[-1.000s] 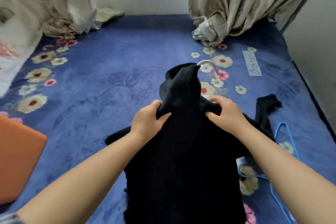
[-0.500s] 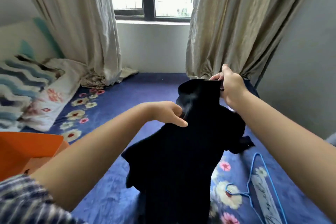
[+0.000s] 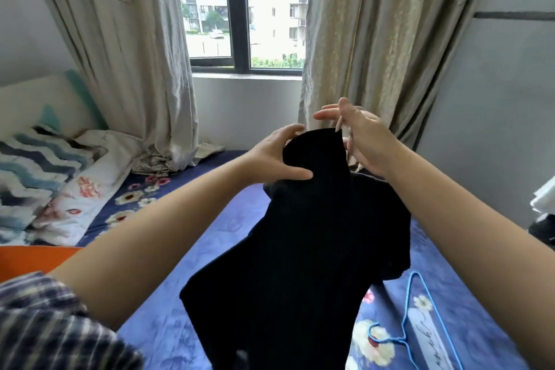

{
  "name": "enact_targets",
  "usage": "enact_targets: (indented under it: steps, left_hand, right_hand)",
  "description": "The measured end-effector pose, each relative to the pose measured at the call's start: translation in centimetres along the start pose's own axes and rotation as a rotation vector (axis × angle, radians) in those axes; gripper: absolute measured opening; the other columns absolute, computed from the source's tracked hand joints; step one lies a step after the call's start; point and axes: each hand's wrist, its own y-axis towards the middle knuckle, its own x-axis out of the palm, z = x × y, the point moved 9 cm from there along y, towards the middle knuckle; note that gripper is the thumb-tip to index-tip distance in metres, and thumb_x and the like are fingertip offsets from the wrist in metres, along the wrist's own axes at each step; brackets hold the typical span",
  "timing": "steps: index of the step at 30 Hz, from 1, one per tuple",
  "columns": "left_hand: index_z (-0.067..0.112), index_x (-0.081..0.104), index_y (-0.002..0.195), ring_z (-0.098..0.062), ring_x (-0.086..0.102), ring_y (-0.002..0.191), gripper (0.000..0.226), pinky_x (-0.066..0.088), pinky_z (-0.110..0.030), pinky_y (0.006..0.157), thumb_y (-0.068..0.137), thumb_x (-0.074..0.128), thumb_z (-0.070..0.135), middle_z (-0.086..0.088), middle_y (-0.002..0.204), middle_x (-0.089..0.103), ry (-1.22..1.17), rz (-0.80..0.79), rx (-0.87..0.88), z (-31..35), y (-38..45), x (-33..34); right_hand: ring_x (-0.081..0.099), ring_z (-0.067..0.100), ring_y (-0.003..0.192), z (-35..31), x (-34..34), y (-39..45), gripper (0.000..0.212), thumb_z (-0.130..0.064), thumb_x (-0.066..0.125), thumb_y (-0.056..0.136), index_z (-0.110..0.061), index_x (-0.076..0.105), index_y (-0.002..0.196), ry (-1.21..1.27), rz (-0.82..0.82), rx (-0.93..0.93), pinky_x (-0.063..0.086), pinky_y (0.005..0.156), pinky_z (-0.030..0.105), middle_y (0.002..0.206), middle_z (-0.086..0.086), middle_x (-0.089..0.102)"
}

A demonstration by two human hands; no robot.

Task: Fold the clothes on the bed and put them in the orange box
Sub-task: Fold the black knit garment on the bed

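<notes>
A home bedroom: a bed in a blue floral cover, pillows at nine o'clock, curtained window at twelve.

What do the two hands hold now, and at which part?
Left hand grips the black sweater at its collar; right hand pinches the collar's edge.

Beige curtains hang on both sides of a dark-framed window, above and beyond the hands; apartment blocks show outside. Striped and floral pillows piled far left of the left hand. Blue wire hanger lies on the blanket, below and right of the right hand. Grey wall to the right.
</notes>
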Motion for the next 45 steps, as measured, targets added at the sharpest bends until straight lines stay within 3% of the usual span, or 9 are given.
enact_targets:
  steps: [5, 12, 16, 19, 25, 31, 36, 42, 45]
  left_hand:
    - [0.005, 0.062, 0.109, -0.022, 0.063, 0.093, 0.025, 0.051, -0.033, 0.086, 0.088, 0.063, 0.017, -0.011, 0.104, 0.067, 0.186, -0.067, -0.012, 0.4, -0.6, 0.6]
    - [0.008, 0.058, 0.121, -0.017, 0.060, 0.088, 0.044, 0.044, -0.022, 0.076, 0.085, 0.056, 0.034, -0.002, 0.102, 0.061, 0.465, 0.442, 0.397, 3.3, -2.8, -1.8]
    - [0.009, 0.056, 0.121, -0.005, 0.055, 0.095, 0.044, 0.039, -0.008, 0.082, 0.083, 0.064, 0.032, 0.004, 0.107, 0.054, 0.257, 0.179, 0.308, 2.8, -1.7, 0.7]
    - [0.013, 0.049, 0.129, -0.010, 0.053, 0.111, 0.059, 0.040, -0.025, 0.102, 0.077, 0.067, 0.035, 0.005, 0.119, 0.053, 0.070, -0.044, 0.143, 1.8, -0.1, 1.8]
    - [0.012, 0.060, 0.107, -0.019, 0.067, 0.091, 0.031, 0.052, -0.036, 0.090, 0.078, 0.072, 0.010, -0.006, 0.103, 0.068, -0.058, -0.493, -0.051, 3.1, 0.0, 4.9]
    - [0.016, 0.066, 0.094, -0.012, 0.067, 0.081, 0.034, 0.052, -0.026, 0.080, 0.062, 0.076, 0.018, 0.004, 0.089, 0.071, -0.085, -0.485, 0.014, 3.9, 1.1, 3.9]
    - [0.024, 0.066, 0.086, -0.001, 0.066, 0.075, 0.026, 0.048, -0.014, 0.072, 0.064, 0.079, 0.023, 0.015, 0.077, 0.070, 0.125, -0.600, 0.036, 4.2, 0.2, 3.7]
    - [0.020, 0.057, 0.108, -0.001, 0.062, 0.082, 0.057, 0.049, -0.014, 0.070, 0.056, 0.071, 0.038, 0.007, 0.099, 0.065, 0.418, -0.371, 0.183, 6.3, -0.2, -1.0]
    - [0.026, 0.052, 0.096, 0.000, 0.054, 0.072, 0.023, 0.044, -0.015, 0.064, 0.080, 0.064, 0.016, 0.008, 0.085, 0.059, 0.619, -0.223, 0.241, 6.8, -0.3, -2.7]
  right_hand:
    - [0.048, 0.015, 0.076, -0.1, -1.8, 0.3, 0.048, -0.036, 0.026, 0.101, -0.012, 0.052, 0.069, 0.029, 0.094, -0.004, 0.042, 0.074, 0.028, 0.079, 0.006, 0.046]
    - [0.043, 0.010, 0.054, -0.3, -3.4, 0.1, 0.053, -0.034, 0.029, 0.101, -0.007, 0.049, 0.059, -0.054, 0.150, -0.043, 0.036, 0.061, 0.022, 0.055, -0.001, 0.044]
    - [0.044, 0.004, 0.049, -1.5, -3.0, -0.1, 0.053, -0.034, 0.029, 0.100, -0.007, 0.048, 0.058, -0.096, 0.115, -0.073, 0.035, 0.056, 0.015, 0.056, 0.000, 0.042]
    - [0.042, 0.003, 0.043, -2.4, -3.2, -0.1, 0.053, -0.033, 0.029, 0.100, -0.007, 0.048, 0.058, -0.067, 0.081, -0.085, 0.036, 0.048, 0.015, 0.050, -0.004, 0.045]
    - [0.048, 0.013, 0.062, -3.2, -5.1, 1.5, 0.054, -0.035, 0.028, 0.101, -0.011, 0.054, 0.061, -0.042, 0.219, -0.101, 0.039, 0.073, 0.027, 0.064, 0.004, 0.046]
    - [0.049, 0.016, 0.053, -4.2, -7.8, 2.7, 0.073, -0.033, 0.031, 0.101, -0.018, 0.057, 0.035, 0.121, 0.373, -0.058, 0.042, 0.068, 0.034, 0.058, 0.004, 0.048]
    - [0.035, 0.012, 0.044, -3.2, -11.1, 3.8, 0.056, -0.030, 0.030, 0.101, -0.007, 0.053, 0.056, 0.078, 0.514, 0.073, 0.031, 0.047, 0.022, 0.054, 0.002, 0.040]
    - [0.033, 0.010, 0.048, -2.6, -16.2, 3.5, 0.034, -0.007, 0.026, 0.093, -0.004, 0.045, 0.065, 0.208, 0.713, 0.167, 0.026, 0.035, 0.017, 0.066, 0.006, 0.051]
    - [0.036, 0.012, 0.051, -3.1, -17.0, 3.5, 0.037, -0.007, 0.026, 0.093, -0.003, 0.044, 0.060, 0.178, 0.741, 0.145, 0.030, 0.045, 0.021, 0.067, 0.007, 0.053]
